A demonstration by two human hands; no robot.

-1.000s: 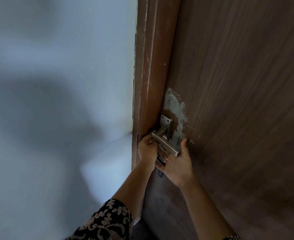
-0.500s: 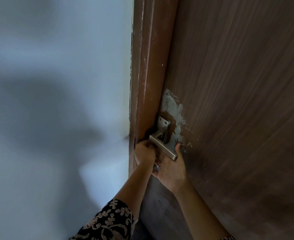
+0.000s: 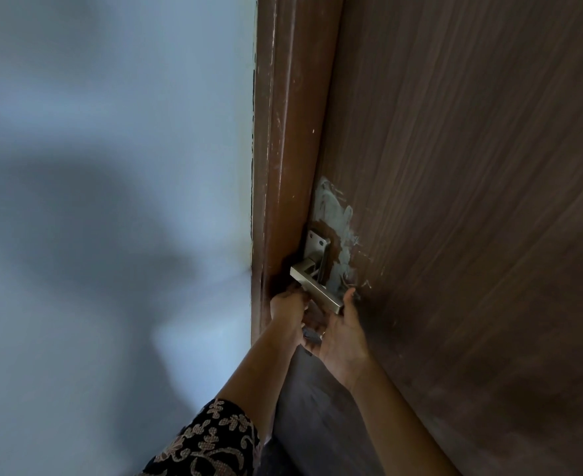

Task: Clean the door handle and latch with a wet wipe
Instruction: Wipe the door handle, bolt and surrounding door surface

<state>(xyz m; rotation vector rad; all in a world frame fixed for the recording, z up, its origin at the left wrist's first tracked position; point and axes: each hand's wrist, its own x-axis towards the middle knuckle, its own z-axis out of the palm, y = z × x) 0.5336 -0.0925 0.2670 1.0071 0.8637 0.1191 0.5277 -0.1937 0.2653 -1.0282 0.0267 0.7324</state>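
Note:
The silver lever door handle [image 3: 314, 286] juts from its plate [image 3: 317, 247] on the brown door, close to the frame. My right hand [image 3: 343, 333] cups the lever from below, thumb up against its right end and fingers hidden beneath it. My left hand [image 3: 287, 305] is curled just under the lever's left end, by the door edge where the latch sits; the latch itself is hidden. A small dark grey thing [image 3: 310, 335] shows between the hands, too dim to identify. No wipe is plainly visible.
A pale smeared patch [image 3: 334, 214] surrounds the plate on the door [image 3: 472, 201]. The reddish-brown door frame [image 3: 285, 132] runs up the left of the handle, with a light blue wall [image 3: 111, 166] beyond it. My patterned left sleeve [image 3: 211, 441] is at the bottom.
My left hand has slipped from the lever's left tip to just below it. The right hand stays under the lever. The view has shifted slightly.

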